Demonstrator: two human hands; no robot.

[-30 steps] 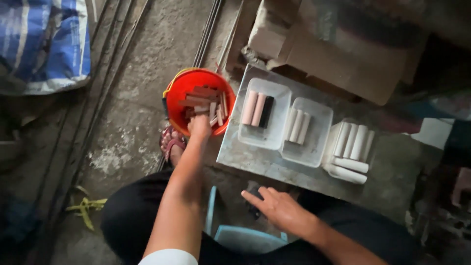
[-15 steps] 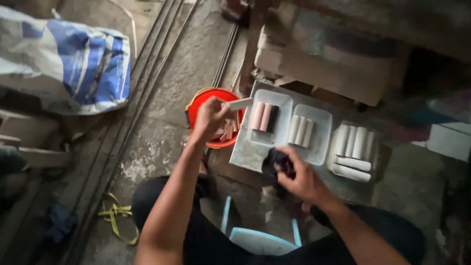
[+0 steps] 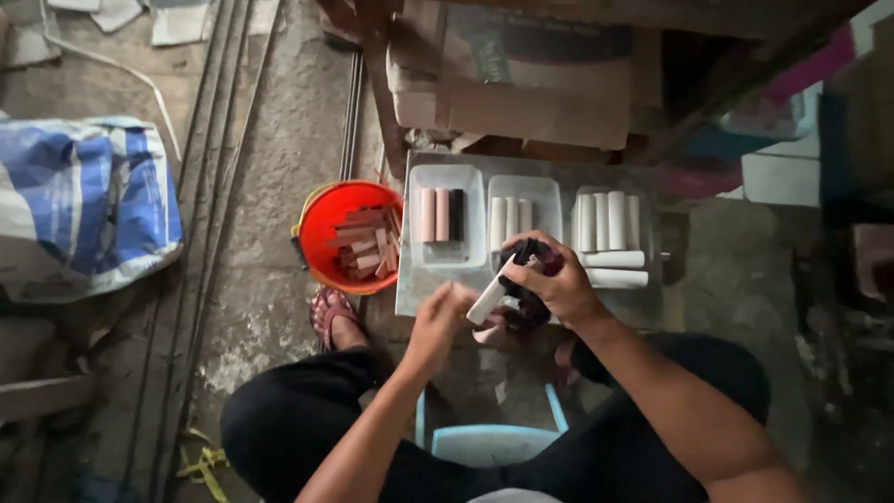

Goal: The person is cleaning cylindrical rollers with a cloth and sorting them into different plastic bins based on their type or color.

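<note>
A: From the head view we see our left hand (image 3: 438, 321) pinching the low end of a pale short stick (image 3: 488, 298), fingers closed round it, just in front of the grey board (image 3: 410, 289).

B: And our right hand (image 3: 549, 284) is curled shut on a dark tool (image 3: 523, 261) that meets the stick's upper end. We judge both are held over the lap so the work stays close to the trays.

A: The left tray (image 3: 447, 216) holds pink sticks and one black one; the middle tray (image 3: 523, 210) holds white ones, and more white sticks (image 3: 610, 224) lie at the right, two set crosswise.

B: Sorted by colour, it seems, within easy reach. The red bucket (image 3: 352, 235) of brownish pieces stands just left of the board, touching its edge or nearly so; we cannot tell which.

A: Room is tight: cardboard (image 3: 521, 84) crowds the far edge, our knees the near one. Open floor lies left, toward the blue-and-white sack (image 3: 84, 200).
</note>
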